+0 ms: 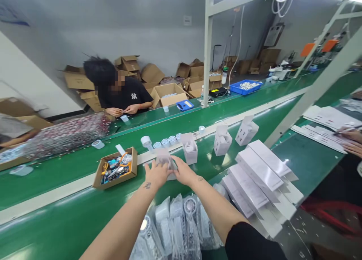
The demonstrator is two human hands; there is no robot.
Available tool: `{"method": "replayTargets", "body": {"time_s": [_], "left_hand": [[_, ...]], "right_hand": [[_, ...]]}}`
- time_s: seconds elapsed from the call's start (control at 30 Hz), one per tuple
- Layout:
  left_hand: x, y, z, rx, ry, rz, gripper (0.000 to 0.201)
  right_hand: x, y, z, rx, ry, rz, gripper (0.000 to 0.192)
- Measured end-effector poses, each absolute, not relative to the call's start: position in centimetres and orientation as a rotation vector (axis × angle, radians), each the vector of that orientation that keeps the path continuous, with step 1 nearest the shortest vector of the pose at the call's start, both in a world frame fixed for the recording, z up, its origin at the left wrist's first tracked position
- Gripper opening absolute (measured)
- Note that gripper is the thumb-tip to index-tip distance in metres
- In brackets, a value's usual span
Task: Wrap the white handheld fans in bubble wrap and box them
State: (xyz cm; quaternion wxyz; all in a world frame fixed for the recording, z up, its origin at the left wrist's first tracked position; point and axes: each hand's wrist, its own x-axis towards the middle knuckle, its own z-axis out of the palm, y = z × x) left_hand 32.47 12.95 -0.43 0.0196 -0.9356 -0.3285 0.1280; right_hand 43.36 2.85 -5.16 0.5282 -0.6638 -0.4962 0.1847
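White carton: a small white box (pixel 164 159) sits on the green worktop (pixel 70 218) at the near edge of the pale strip, between both hands; its top looks open, though it is blurred
Left hand: the left hand (pixel 155 174) touches the box's left side; fingers curled narrowly against it, holding it; a small tattoo shows on the wrist
Right hand: the right hand (pixel 183 171) meets the box from the right; fingers bent in around it, holding it together with the left; thumb tips lie close together
Open boxes: three more upright white boxes (pixel 222 140) stand in a row to the right along the strip, flaps raised, each well apart from the next
Round parts: a line of small white round pieces (pixel 165 142) lies just behind the held box; a tape roll (pixel 146 141) stands at its left end
Cardboard tray: a brown tray of mixed tools (pixel 115 168) rests left of the left hand, near but not touching
Flat cartons: a fanned stack of flat white cartons (pixel 260 177) lies right of the right forearm
Bags: clear bags (pixel 175 226) with white parts lie under the forearms at the near edge
Opposite side: a person in a black shirt (pixel 126 96) sits across the worktop, hands together over a small piece; cardboard boxes pile behind
Far right: another person's hand (pixel 352 135) rests on white sheets
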Motion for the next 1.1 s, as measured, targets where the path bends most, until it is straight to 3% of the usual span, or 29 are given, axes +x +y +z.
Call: {"method": "replayTargets", "body": {"time_s": [0.1,0.13,0.27,0.33,0.4,0.5,0.6,0.73,0.93,1.1], "left_hand": [[33.5,13.6,-0.2,-2.916,-1.045,0.480,0.048],[33.5,13.4,0.1,-2.914,-1.024,0.430,0.047],[31.7,8.5,-0.4,-3.053,-0.458,0.217,0.031],[30.3,4.3,-2.5,-3.152,-0.006,0.333,0.019],[28.9,0.3,-5.4,-3.101,0.537,0.419,0.014],[27.6,-2.9,-9.1,-2.952,0.883,0.386,0.008],[27.4,-3.1,-10.1,-2.942,0.933,0.381,0.005],[29.4,-3.5,-9.1,-2.965,0.966,0.371,0.020],[35.4,-7.9,-11.3,-2.936,1.032,0.356,0.025],[38.5,-9.5,-12.8,-2.934,1.003,0.316,0.018]], "right_hand": [[42.3,-6.3,-2.7,-1.750,-0.861,0.115,0.029],[42.3,-10.2,-2.1,-1.874,-0.590,-0.243,0.020],[44.6,-23.3,-1.3,-2.230,-0.136,-0.726,0.051],[46.2,-25.7,-2.3,-2.376,-0.157,-0.706,0.059],[47.4,-25.8,-3.6,-2.378,-0.200,-0.609,0.054],[48.2,-24.2,-4.8,-2.296,-0.147,-0.410,0.049],[47.9,-23.4,-4.6,-2.268,-0.100,-0.310,0.050],[45.6,-24.1,-2.2,-2.300,-0.191,-0.402,0.048],[42.0,-26.0,3.1,-2.593,-0.798,-0.437,0.027],[43.0,-26.7,5.0,-2.522,-1.231,-0.299,0.023]]}}
